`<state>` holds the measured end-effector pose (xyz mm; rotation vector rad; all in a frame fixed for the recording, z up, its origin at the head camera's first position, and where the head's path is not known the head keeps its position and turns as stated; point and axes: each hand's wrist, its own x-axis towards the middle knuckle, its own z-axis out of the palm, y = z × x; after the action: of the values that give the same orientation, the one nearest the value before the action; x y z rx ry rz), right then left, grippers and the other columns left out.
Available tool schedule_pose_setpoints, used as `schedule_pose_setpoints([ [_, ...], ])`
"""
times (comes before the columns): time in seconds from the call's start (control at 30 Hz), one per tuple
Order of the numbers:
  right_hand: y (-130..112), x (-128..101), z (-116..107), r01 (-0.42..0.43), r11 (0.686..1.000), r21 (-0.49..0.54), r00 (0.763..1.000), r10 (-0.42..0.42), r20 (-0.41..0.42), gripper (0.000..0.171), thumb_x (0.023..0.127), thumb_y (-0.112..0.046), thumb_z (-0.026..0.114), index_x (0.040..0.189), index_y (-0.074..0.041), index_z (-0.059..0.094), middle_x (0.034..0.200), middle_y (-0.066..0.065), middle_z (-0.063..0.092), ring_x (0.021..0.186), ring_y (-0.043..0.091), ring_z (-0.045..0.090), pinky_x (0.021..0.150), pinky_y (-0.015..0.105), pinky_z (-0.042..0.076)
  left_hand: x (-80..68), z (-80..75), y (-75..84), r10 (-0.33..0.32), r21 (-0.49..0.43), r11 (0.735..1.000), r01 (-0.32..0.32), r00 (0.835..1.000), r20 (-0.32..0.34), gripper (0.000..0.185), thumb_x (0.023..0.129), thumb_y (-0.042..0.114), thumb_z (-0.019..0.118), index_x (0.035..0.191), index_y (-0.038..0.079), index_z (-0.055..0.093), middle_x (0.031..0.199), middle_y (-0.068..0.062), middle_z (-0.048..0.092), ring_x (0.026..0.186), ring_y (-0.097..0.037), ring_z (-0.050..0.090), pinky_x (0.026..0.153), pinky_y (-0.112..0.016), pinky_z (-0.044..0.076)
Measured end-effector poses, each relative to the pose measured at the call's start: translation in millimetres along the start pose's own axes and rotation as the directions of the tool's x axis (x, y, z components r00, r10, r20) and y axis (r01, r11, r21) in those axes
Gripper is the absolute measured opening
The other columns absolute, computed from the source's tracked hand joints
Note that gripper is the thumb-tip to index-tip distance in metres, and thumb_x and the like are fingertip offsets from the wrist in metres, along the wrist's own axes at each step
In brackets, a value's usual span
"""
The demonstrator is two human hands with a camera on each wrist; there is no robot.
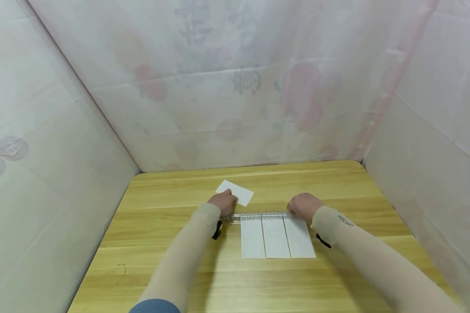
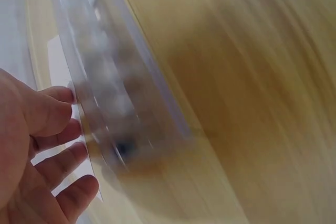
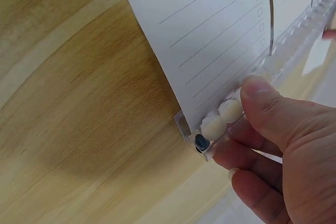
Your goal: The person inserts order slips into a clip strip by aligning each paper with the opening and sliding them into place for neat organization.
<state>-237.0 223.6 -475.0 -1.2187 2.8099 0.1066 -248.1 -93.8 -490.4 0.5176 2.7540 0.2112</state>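
Note:
A long clear plastic case (image 1: 254, 216) lies across the table, with a row of white round pieces inside it in the right wrist view. My right hand (image 3: 294, 135) pinches its right end, thumb on top and fingers along the far side. Three white lined slips (image 1: 276, 241) lie side by side, their top edges at the case; small checkboxes show on the nearest one in the right wrist view. Beyond the case's left end, my left hand (image 1: 223, 202) touches a loose white card (image 1: 240, 191). In the left wrist view its fingers (image 2: 58, 166) spread loosely over that card.
The wooden table (image 1: 160, 261) has rounded far corners. Pale printed fabric (image 1: 227, 108) hangs behind it and along both sides, close to its edges. A dark mark (image 1: 122, 267) shows on the tabletop at the left.

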Motion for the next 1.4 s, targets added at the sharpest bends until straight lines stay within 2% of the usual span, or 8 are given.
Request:
schedule_pose_setpoints([
  [0.1,1,0,2,0.002,1.000,-0.004,1.000,-0.002,-0.020,0.046,0.081,0.008,0.057,0.059,-0.022,0.030,0.057,-0.008,0.022,0.054,0.008,0.019,0.055,0.027,0.024,-11.2,0.1,-18.6,-0.023,0.016,1.000,0.023,0.999,-0.023,0.048,0.095,0.000,0.046,0.138,0.019,0.055,0.118,-0.006,0.049,0.086,-0.014,0.051,0.070,-0.027,0.044],
  [0.27,1,-3,5,-0.004,1.000,0.005,1.000,0.004,-0.021,0.047,0.083,0.006,0.058,0.057,-0.023,0.031,0.055,-0.009,0.023,0.053,0.007,0.019,0.054,0.025,0.023,-27.2,6.5,-47.3,-0.052,-0.018,0.999,0.052,0.998,-0.042,0.048,0.092,-0.004,0.043,0.135,0.015,0.058,0.118,-0.009,0.049,0.084,-0.017,0.050,0.065,-0.031,0.040],
  [0.47,3,-10,11,-0.014,1.000,0.006,1.000,0.015,-0.027,0.047,0.081,0.009,0.055,0.057,-0.022,0.029,0.055,-0.008,0.021,0.052,0.008,0.018,0.053,0.025,0.022,-43.8,14.2,-69.5,-0.107,-0.097,0.990,0.101,0.993,-0.056,0.045,0.094,-0.004,0.044,0.132,0.013,0.060,0.116,-0.009,0.049,0.077,-0.019,0.049,0.060,-0.032,0.038],
  [0.57,1,-14,13,-0.017,1.000,0.022,0.999,0.018,-0.029,0.046,0.082,0.010,0.055,0.058,-0.022,0.030,0.056,-0.008,0.021,0.053,0.008,0.018,0.053,0.025,0.022,-52.4,16.6,-77.3,-0.116,-0.108,0.988,0.109,0.991,-0.066,0.043,0.095,-0.003,0.043,0.131,0.013,0.060,0.115,-0.009,0.050,0.077,-0.019,0.049,0.061,-0.031,0.039],
  [0.77,-3,-18,12,-0.012,1.000,0.021,1.000,0.012,-0.028,0.045,0.079,0.011,0.054,0.058,-0.022,0.030,0.056,-0.008,0.022,0.052,0.008,0.019,0.053,0.025,0.022,-65.4,17.4,-81.7,-0.092,-0.131,0.988,0.081,0.993,-0.074,0.044,0.093,-0.006,0.041,0.131,0.009,0.059,0.111,-0.008,0.049,0.076,-0.017,0.049,0.063,-0.030,0.040],
  [1.0,-12,-22,13,-0.030,0.999,0.035,0.999,0.031,-0.025,0.045,0.078,0.012,0.054,0.057,-0.021,0.031,0.055,-0.008,0.023,0.052,0.008,0.020,0.053,0.025,0.023,-73.2,20.2,-81.9,-0.074,-0.146,0.987,0.063,0.994,-0.077,0.042,0.094,-0.004,0.043,0.131,0.007,0.059,0.111,-0.009,0.048,0.076,-0.018,0.049,0.065,-0.031,0.041],
  [1.2,-20,-20,15,-0.036,0.999,0.031,0.999,0.036,0.008,0.046,0.081,0.010,0.054,0.058,-0.022,0.031,0.055,-0.008,0.024,0.053,0.007,0.021,0.053,0.025,0.024,-79.6,24.0,-84.9,-0.096,-0.136,0.987,0.087,0.994,-0.055,0.042,0.093,-0.004,0.043,0.131,0.007,0.058,0.114,-0.010,0.048,0.078,-0.018,0.050,0.066,-0.031,0.042],
  [1.4,-18,-12,4,-0.027,1.000,-0.009,0.999,0.027,-0.036,0.046,0.078,0.013,0.056,0.056,-0.020,0.034,0.055,-0.007,0.029,0.054,0.009,0.024,0.054,0.027,0.026,-80.9,21.2,-86.8,-0.116,-0.130,0.986,0.104,0.989,-0.094,0.039,0.096,-0.002,0.043,0.130,0.009,0.059,0.115,-0.009,0.048,0.074,-0.017,0.049,0.063,-0.030,0.040],
])
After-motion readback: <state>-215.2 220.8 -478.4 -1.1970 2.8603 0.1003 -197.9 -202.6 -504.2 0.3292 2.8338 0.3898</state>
